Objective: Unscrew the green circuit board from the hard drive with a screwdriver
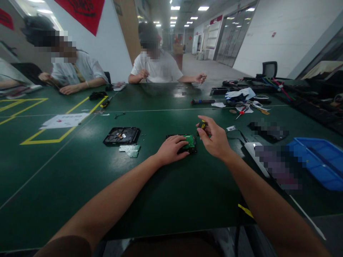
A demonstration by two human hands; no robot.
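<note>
My left hand (pixel 173 149) lies over a hard drive with a green circuit board (pixel 190 141), its fingers spread on the drive and covering the left part. Just right of the drive and raised above the table, my right hand (pixel 214 137) is closed around the yellow and black handle of a screwdriver (pixel 203 125); its shaft cannot be made out. To the left sits an opened black drive casing (pixel 122 136), with a loose circuit board (pixel 130 150) in front of it and several tiny screws (pixel 143 135) beside it.
A blue tray (pixel 321 160), a white power strip (pixel 257 159) and a black device (pixel 268 131) are at the right. Tools and cables lie at the back right. A white paper (pixel 64 121) is at the left. Two people (pixel 158 66) sit across the green table (pixel 80 185).
</note>
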